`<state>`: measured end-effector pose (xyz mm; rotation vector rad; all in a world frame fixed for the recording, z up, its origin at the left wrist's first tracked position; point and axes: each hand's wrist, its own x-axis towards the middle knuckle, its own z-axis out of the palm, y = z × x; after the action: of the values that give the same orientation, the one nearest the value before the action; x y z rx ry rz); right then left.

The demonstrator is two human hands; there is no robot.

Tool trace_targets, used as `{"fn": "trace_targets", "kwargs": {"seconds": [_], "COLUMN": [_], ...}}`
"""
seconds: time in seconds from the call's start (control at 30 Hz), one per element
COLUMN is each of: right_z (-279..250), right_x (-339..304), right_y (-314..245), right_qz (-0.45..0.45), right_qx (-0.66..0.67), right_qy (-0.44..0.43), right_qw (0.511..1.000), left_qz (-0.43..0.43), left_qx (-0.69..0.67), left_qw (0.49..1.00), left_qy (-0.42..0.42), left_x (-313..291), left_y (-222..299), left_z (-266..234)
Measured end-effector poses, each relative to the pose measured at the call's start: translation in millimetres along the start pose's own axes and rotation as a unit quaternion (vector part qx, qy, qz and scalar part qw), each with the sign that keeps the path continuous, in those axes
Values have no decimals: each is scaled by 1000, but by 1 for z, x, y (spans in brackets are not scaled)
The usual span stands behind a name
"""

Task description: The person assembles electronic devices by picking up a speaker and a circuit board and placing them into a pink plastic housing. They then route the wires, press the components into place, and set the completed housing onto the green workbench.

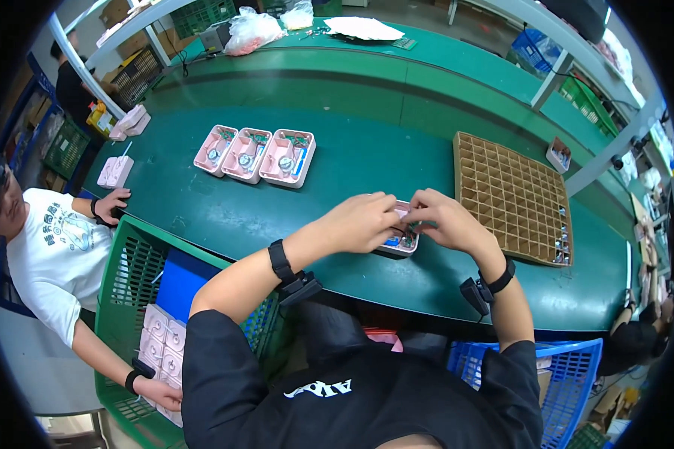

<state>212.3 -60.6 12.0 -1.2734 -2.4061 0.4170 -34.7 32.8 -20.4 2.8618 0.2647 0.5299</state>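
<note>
A pink plastic case lies on the green table right in front of me, partly covered by my hands. Inside it I make out a blue part, dark wires and bits of green circuit board. My left hand reaches over its left side, fingers bent and pinched together. From the right, my right hand meets it, thumb and fingers closed above the case beside something small and green. Whatever the fingertips pinch is too small and covered to name. Farther left stand three open pink cases with round silver parts, green boards and wires inside.
A brown cardboard divider tray stands to the right, a small pink box behind it. At the left, a co-worker reaches into a green crate of pink cases. A blue crate is at lower right. Pink parts lie far left.
</note>
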Motion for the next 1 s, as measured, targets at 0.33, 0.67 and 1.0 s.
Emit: {"fn": "trace_targets", "kwargs": {"seconds": [0.33, 0.67, 1.0], "right_z": [-6, 24, 28], "right_x": [17, 23, 29], "right_y": [9, 12, -8], "right_qz": [40, 114, -26], "right_qx": [145, 329, 199], "right_qy": [12, 85, 98], "right_qw": [989, 934, 975], "left_qz": [-20, -7, -7], "left_qx": [-57, -12, -51], "left_qw": [998, 998, 993], "left_qy": [-17, -59, -110], "left_x": [-1, -8, -3], "left_y": [1, -16, -29], "left_z": [4, 4, -10]}}
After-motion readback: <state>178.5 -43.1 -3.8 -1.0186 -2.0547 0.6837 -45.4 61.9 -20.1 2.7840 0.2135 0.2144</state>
